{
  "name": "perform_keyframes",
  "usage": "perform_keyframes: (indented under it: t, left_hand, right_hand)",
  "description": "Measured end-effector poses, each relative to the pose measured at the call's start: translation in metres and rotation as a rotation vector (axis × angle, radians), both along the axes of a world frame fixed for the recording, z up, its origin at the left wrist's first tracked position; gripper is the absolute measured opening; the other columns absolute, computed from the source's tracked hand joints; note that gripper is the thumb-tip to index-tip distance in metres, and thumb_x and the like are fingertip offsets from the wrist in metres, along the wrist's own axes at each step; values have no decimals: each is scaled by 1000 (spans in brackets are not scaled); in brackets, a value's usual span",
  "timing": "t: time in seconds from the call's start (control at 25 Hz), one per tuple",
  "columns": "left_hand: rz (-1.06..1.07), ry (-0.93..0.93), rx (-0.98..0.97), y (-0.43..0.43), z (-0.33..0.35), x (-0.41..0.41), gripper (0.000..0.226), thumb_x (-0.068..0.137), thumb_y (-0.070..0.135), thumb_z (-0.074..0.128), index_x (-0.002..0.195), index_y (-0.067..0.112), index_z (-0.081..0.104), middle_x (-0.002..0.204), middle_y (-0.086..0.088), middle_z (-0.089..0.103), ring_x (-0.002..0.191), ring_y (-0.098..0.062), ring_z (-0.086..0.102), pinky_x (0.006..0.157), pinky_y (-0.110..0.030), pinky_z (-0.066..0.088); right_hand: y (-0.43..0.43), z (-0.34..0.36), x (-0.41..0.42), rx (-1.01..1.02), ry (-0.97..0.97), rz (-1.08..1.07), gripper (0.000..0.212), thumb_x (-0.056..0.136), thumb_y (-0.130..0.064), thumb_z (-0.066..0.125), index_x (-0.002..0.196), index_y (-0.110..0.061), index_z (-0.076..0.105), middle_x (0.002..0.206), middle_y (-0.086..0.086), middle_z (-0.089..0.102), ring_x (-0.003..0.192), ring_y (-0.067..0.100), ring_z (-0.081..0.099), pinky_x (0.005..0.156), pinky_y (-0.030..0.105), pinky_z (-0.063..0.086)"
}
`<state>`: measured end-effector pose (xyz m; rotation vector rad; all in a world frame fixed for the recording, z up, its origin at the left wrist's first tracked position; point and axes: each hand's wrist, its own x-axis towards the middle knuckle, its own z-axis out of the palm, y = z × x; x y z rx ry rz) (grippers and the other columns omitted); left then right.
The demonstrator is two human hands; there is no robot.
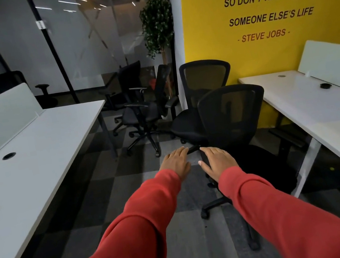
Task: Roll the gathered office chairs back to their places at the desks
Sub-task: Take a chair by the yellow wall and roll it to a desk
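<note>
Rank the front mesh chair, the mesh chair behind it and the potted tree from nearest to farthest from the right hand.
1. front mesh chair, just beside the right hand.
2. mesh chair behind it, by the yellow wall.
3. potted tree, far corner.

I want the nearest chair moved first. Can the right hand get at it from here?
Probably yes. The right hand is at the side of the near chair, with nothing between them; the left hand hovers beside it.
</note>
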<state>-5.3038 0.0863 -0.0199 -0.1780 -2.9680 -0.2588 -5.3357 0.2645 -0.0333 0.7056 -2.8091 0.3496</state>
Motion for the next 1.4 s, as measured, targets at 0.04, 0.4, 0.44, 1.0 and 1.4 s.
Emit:
perform_keyframes:
  t: [0.04,0.4,0.44,1.0,1.4]
  left_hand:
    - [-6,4,-3,-6,-1,-11,58,98,28,44,151,13,27,158,-6,26,144,-21,27,116,-36,22]
    - [-55,-49,-3,-37,-11,-144,58,96,27,45,150,15,26,159,-4,24,144,-20,26,116,-37,22]
    - [-65,-62,-11,-41,-11,-163,59,96,27,46,150,14,26,159,-5,23,144,-21,26,115,-37,22]
    - [-172,-106,-2,-87,-22,-373,62,95,29,49,151,14,26,158,-6,26,143,-21,27,116,-38,23]
    - [-426,-122,14,-127,-30,-524,61,96,29,49,151,16,26,157,-4,28,143,-20,27,115,-39,22]
  right_hand:
    - [-6,-1,-9,10,0,-1,57,99,-47,42,148,-18,36,149,2,44,138,16,38,115,31,26]
    - [-43,-12,-141,30,-9,-17,55,99,-47,41,147,-19,37,148,0,45,137,15,39,115,31,26]
    - [-48,-12,-165,12,-10,-26,54,99,-46,42,146,-20,38,147,0,45,137,15,39,114,31,27]
    - [-96,-29,-360,-16,-89,-180,54,100,-45,42,147,-20,36,149,-2,42,139,14,36,116,31,24]
    - [-149,-42,-467,-52,-122,-418,55,99,-47,42,147,-22,36,149,-2,43,138,15,37,115,32,27]
